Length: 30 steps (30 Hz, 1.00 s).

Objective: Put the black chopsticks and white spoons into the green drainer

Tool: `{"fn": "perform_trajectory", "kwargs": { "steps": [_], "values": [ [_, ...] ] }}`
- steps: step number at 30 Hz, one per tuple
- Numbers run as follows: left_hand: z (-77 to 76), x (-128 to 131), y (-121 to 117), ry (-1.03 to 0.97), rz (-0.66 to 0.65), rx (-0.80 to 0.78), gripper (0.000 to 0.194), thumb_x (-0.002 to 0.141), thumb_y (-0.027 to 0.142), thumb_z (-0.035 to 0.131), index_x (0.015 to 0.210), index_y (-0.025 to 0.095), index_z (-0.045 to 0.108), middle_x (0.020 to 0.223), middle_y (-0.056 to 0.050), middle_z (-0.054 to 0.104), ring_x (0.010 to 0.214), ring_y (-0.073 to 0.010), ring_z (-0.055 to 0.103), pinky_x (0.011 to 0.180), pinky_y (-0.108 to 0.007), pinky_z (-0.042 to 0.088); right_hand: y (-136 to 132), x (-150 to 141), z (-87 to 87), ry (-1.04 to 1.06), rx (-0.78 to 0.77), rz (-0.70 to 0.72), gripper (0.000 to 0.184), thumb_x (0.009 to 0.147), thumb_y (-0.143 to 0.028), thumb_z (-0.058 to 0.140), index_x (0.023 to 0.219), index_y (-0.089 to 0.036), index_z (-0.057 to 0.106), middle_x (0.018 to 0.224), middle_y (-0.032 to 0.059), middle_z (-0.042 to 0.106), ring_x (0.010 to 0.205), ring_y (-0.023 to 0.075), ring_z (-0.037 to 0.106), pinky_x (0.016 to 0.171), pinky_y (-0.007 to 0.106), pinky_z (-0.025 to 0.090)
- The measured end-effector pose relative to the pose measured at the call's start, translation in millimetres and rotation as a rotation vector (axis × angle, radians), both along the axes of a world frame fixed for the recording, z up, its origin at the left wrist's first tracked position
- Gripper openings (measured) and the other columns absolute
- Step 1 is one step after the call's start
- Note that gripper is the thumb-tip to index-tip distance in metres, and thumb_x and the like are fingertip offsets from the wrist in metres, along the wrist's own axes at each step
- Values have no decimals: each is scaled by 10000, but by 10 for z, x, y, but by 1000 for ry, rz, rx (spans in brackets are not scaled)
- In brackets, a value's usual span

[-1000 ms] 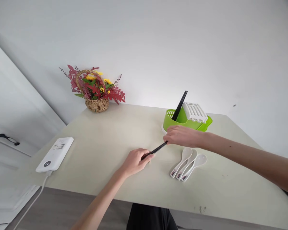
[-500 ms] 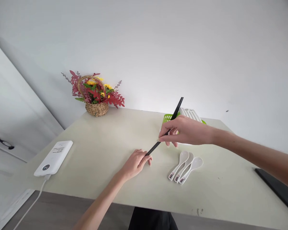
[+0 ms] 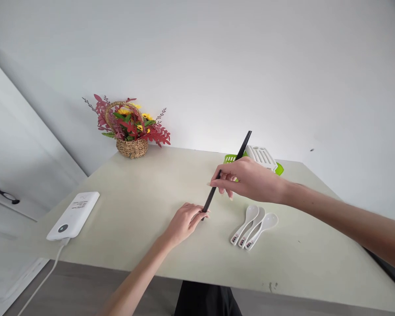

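My right hand (image 3: 246, 179) is closed in a pinch on black chopsticks (image 3: 212, 197) and holds them tilted, lower tips near the table. My left hand (image 3: 185, 222) rests on the pale table (image 3: 134, 206) with its fingertips touching the chopsticks' lower end. Behind my right hand stands a green cutlery holder (image 3: 231, 158) with a white slotted part (image 3: 262, 156); more black chopsticks (image 3: 245, 144) stick up from it. Three white spoons (image 3: 253, 226) lie side by side to the right of my left hand.
A wicker basket of red and yellow flowers (image 3: 129, 127) stands at the table's far left by the wall. A white power bank (image 3: 74, 215) with a cable lies near the left edge. A white cabinet with a black handle (image 3: 5, 195) is at left.
My right hand lifted the chopsticks from lying low on the table to a steeper tilt and moved left. My left hand stayed at their lower end.
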<state>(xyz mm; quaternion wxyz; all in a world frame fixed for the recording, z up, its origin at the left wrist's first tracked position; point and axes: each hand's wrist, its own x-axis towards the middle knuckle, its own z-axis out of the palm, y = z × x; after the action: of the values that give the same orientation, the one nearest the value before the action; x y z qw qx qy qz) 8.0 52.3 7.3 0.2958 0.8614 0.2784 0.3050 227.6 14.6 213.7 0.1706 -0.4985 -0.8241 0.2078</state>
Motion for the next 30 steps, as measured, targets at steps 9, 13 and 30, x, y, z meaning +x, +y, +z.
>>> {"fn": "perform_trajectory", "kwargs": {
  "steps": [9,13,30],
  "values": [
    [-20,26,32,8,-26,2,228,1071,320,543,1068,261,763,1017,-15,813,966,-206,723,939,-350,488,-4,56,-168,60,-62,1,326,981,-525,585,809,-259,661,614,-46,708,604,156,685,673,290,492],
    [-35,17,23,0,-1,-9,196,1057,307,575,1053,258,765,990,-10,806,939,-199,710,918,-331,490,11,65,-223,76,-84,2,340,983,-539,582,833,-248,673,636,-43,723,595,147,681,664,283,493],
    [-125,10,75,-18,30,-80,217,1036,358,618,1066,290,822,1030,4,825,934,-204,733,842,-294,545,-105,107,-140,166,75,-145,289,990,-493,572,838,-252,624,739,-53,750,613,118,691,634,281,472]
  ]
}}
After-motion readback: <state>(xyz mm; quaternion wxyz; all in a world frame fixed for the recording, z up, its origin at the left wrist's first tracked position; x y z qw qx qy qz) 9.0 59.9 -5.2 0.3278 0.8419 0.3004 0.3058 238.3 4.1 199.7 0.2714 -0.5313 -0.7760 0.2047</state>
